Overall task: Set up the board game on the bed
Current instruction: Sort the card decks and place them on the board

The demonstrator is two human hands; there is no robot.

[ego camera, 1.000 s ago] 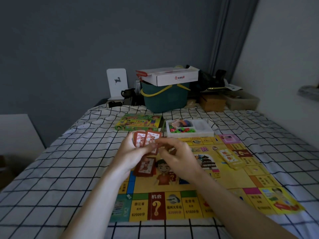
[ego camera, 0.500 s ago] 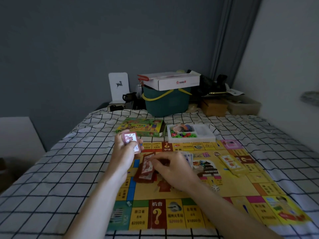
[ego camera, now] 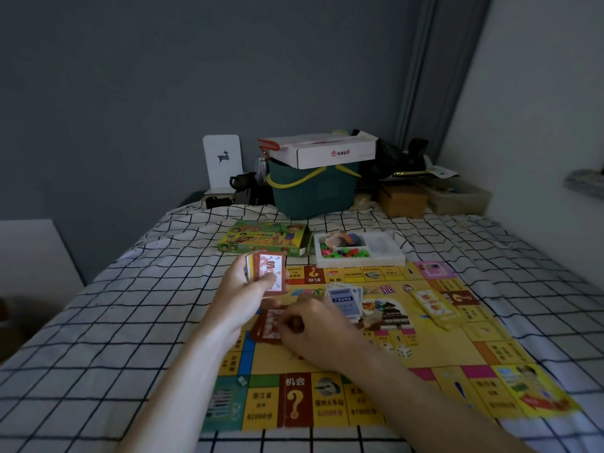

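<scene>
A yellow game board (ego camera: 434,367) lies flat on the checked bed. My left hand (ego camera: 243,294) holds a small stack of red cards (ego camera: 269,273) above the board's left edge. My right hand (ego camera: 318,328) is down on the board, its fingers on a pile of red cards (ego camera: 266,325) lying there. Blue cards (ego camera: 343,297) are fanned just beyond my right hand. A yellow card packet (ego camera: 434,307) lies on the board's right side. Two dice (ego camera: 398,349) sit near my right wrist.
The green game box (ego camera: 264,238) and a white tray (ego camera: 385,256) with coloured pieces sit beyond the board. A green bucket (ego camera: 313,191) with a white box on top, a brown box and other clutter stand at the bed's head.
My right hand went down from the cards in my left hand to the red pile on the board. My left hand stayed raised, drifting slightly left with its cards.
</scene>
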